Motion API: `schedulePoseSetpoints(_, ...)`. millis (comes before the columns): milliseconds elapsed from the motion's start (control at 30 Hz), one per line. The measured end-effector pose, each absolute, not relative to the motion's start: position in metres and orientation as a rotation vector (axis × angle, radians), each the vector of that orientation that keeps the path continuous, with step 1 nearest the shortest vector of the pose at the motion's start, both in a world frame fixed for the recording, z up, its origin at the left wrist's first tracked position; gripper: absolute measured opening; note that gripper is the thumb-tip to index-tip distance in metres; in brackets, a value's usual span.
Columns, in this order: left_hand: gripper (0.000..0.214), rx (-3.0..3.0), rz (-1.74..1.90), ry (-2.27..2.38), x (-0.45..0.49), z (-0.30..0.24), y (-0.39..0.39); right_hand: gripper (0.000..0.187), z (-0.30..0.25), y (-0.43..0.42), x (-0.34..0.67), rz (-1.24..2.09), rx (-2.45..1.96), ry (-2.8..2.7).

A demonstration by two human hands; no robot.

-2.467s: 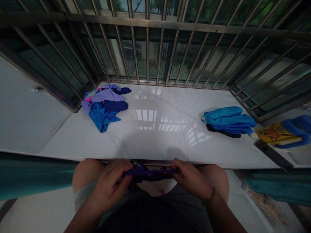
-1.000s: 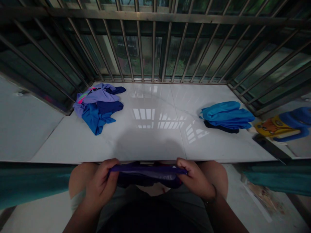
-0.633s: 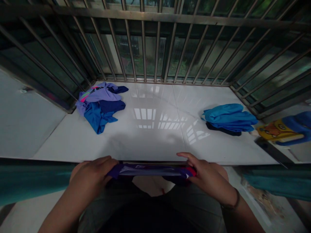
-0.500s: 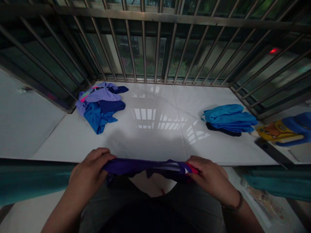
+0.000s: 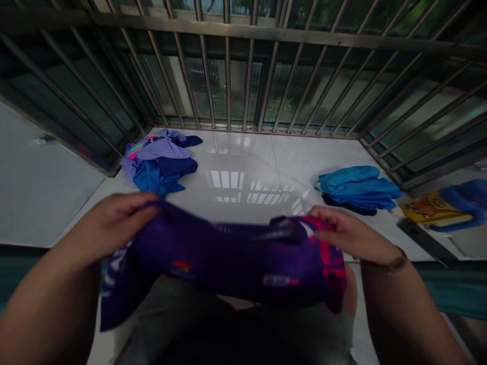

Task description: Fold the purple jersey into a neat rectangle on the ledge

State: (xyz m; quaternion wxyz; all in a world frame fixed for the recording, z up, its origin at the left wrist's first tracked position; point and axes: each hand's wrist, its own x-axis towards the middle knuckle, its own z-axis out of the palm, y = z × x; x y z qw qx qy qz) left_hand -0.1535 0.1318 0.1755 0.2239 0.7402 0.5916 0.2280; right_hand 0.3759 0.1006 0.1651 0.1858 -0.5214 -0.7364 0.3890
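The purple cloth hung between the hands — its long axis running from one to the other, neither nearer. The left hand pinched one upper corner, the right hand the red-patterned end; blue clothes lay beyond the right hand.

Purple cloth lifted higher and opened from a narrow strip to a wide piece, its prints and red end showing more, left hand and right hand raised and farther apart, front edge of white ledge now partly hidden behind cloth.
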Motion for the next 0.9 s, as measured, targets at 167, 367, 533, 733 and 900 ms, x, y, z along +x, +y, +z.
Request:
schedulePoseSetpoints(167, 0.053, 2.447, 0.79, 2.124, -0.093, 0.213, 0.208, 0.053, 0.166, 0.178, 0.341, -0.167, -1.665, -1.767)
schedulePoseSetpoints(367, 0.046, 2.672, 0.703, 1.534, -0.038, 0.132, 0.154, 0.049, 0.101, 0.137, 0.307, -0.043, -1.58, -2.01)
schedulePoseSetpoints(533, 0.058, 2.486, 0.165, 1.64, -0.029, -0.002, 0.122, 0.068, 0.0, 0.092, 0.291, 0.232, -1.933, -2.289)
schedulePoseSetpoints(733, 0.073, 2.513, 0.215, 1.748, -0.031, -0.047, 0.076, 0.068, -0.041, 0.051, 0.296, 0.134, -1.927, -2.342)
schedulePoseSetpoints(900, 0.076, 2.503, 0.153, 1.73, -0.026, -0.037, 0.046, 0.053, -0.031, 0.04, 0.323, 0.227, -1.717, -2.311)
